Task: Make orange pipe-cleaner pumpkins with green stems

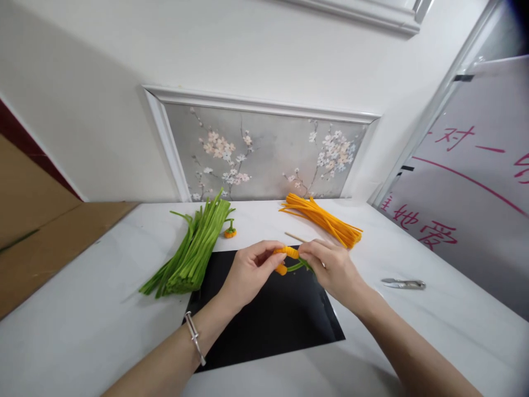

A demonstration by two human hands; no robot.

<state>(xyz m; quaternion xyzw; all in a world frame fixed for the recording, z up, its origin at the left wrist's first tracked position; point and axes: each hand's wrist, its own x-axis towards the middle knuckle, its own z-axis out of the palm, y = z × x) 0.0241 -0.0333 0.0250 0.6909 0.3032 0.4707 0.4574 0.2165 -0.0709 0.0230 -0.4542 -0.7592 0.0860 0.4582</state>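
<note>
Fuzzy orange pipe cleaner (288,252) sits pinched between the left hand (250,271) and right hand (330,266), its pile soft and matt, with a fuzzy green stem (298,267) beneath. The black sheet (268,320) under them looks smooth with a faint sheen. The white table (82,331) is glossy and smooth. Green bundle (192,251) and orange bundle (324,219): same velvety fibre. Snips (404,283) gleam as bare metal; the bracelet (195,337) shines metallic. A thin stick (294,236) looks like pale wood.

Two hands (289,267), two pipe-cleaner bundles, one green (192,251) and one orange (324,219), one black mat (268,325), one snips (404,283).
</note>
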